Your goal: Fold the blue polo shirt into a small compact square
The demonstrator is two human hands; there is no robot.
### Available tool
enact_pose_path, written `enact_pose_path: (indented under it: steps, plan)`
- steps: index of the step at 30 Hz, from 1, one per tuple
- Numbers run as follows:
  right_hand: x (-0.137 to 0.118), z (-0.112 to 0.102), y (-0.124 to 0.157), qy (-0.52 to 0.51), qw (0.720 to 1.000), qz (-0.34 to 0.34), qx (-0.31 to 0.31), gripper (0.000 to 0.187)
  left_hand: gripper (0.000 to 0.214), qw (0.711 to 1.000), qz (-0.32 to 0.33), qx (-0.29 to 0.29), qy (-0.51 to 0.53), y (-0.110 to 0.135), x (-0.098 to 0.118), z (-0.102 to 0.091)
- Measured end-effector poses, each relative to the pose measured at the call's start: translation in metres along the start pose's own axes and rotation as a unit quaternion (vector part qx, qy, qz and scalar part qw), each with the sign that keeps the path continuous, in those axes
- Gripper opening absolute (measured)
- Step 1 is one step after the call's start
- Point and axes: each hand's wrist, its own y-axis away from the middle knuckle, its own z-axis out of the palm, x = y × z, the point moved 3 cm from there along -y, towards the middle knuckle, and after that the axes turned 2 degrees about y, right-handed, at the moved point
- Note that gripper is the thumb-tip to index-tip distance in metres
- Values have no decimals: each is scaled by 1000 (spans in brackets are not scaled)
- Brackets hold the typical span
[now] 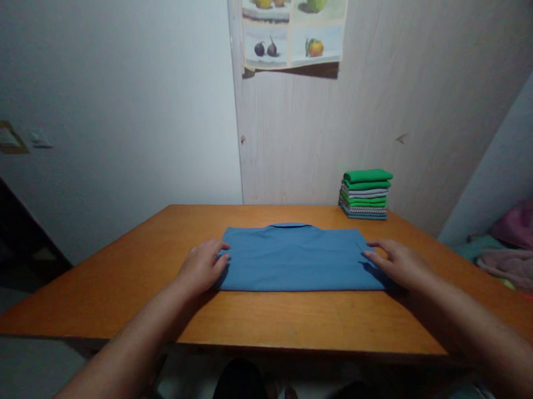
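A blue shirt (292, 261) lies folded into a wide rectangle on the wooden table, its collar opening at the far edge. My left hand (202, 265) is at the shirt's left side, thumb and forefinger apart at the cloth's edge. On the opposite side, my right hand (397, 262) reaches over the right edge, with a gap between thumb and forefinger. The remaining fingers of both hands are partly hidden. Neither hand visibly pinches the fabric.
A stack of folded clothes (366, 196), green, grey and blue, stands at the table's far right corner. The wooden table (274, 322) meets a wall behind, where a fruit poster (292, 26) hangs. Crumpled fabrics (523, 262) lie beyond the right edge.
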Motion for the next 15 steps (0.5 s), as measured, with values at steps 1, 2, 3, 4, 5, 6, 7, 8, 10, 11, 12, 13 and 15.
enact_pose_path:
  steps: [1, 2, 3, 4, 5, 6, 7, 8, 10, 11, 12, 13, 15]
  plan:
    - [-10, 4, 4, 7, 999, -30, -9, 57, 38, 999, 27, -25, 3, 3, 9, 6]
    - [-19, 10, 10, 8, 998, -56, -29, 59, 43, 997, 49, -63, 8, 7, 15, 13]
    - [-25, 18, 15, 6, 996, -75, -56, 62, 48, 992, 60, -107, 9, 12, 19, 21]
    - [-28, 26, 21, 6, 993, -80, -83, 64, 52, 987, 63, -149, 7, 17, 20, 29]
    - [-28, 34, 27, 5, 991, -76, -105, 66, 55, 983, 55, -178, 1, 22, 19, 35]
    - [-27, 39, 31, 5, 990, -67, -121, 67, 58, 980, 44, -195, -5, 27, 16, 39]
    - [-25, 42, 35, 2, 990, -58, -130, 68, 61, 979, 33, -203, -10, 31, 13, 40]
    - [-22, 42, 39, -2, 990, -51, -131, 69, 63, 979, 27, -202, -12, 35, 10, 39]
    - [-16, 36, 45, -14, 991, -53, -122, 71, 63, 982, 28, -187, -11, 42, 5, 31]
    - [-13, 31, 48, -18, 991, -58, -117, 72, 61, 984, 32, -177, -9, 46, 3, 25]
    - [-10, 26, 52, -19, 991, -65, -115, 72, 58, 986, 36, -164, -9, 50, 0, 20]
    - [-6, 21, 56, -19, 991, -69, -115, 71, 55, 988, 38, -150, -12, 53, -2, 14]
    - [2, 15, 63, -14, 991, -69, -118, 64, 50, 991, 36, -129, -20, 59, -6, 7]
